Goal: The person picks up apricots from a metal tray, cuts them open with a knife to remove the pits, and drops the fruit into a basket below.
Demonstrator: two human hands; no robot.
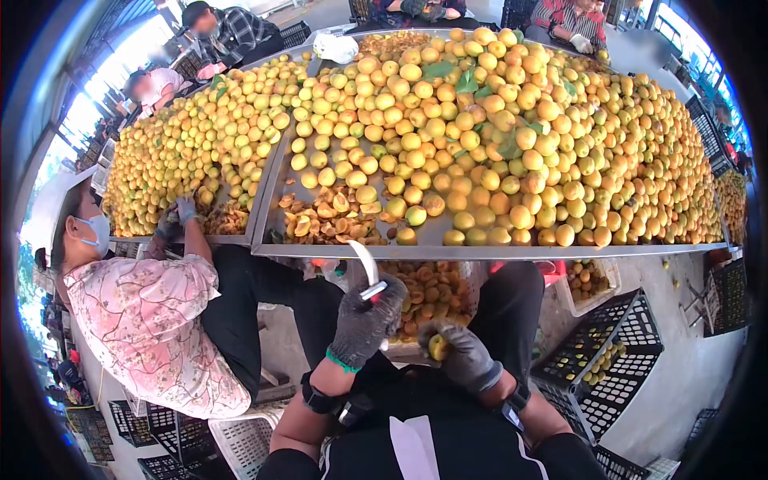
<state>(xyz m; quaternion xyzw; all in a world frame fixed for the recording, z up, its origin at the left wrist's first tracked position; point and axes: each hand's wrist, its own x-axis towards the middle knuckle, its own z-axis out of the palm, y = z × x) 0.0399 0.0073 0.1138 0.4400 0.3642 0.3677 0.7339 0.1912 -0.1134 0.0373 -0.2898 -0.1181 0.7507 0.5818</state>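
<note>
My left hand (368, 318), in a dark grey glove with a green cuff edge, is closed on a curved knife (366, 264) whose blade points up. To its right, my right hand (462, 356), also gloved, holds a yellow-green fruit (438, 346) in its fingers. Both hands are apart, over my lap. Below the table edge, between my knees, a crate of halved fruit (436, 296) stands behind my hands. On the metal table (352, 251) lies a large heap of yellow-orange fruit (496, 144), with a pile of cut pieces (332, 218) near the front edge.
A co-worker in a pink floral shirt (152, 336) sits close at the left, hands at the fruit. Several other people work around the far side. Black crates (600, 360) stand at the right, one holding fruit. A white basket (244, 440) is at the lower left.
</note>
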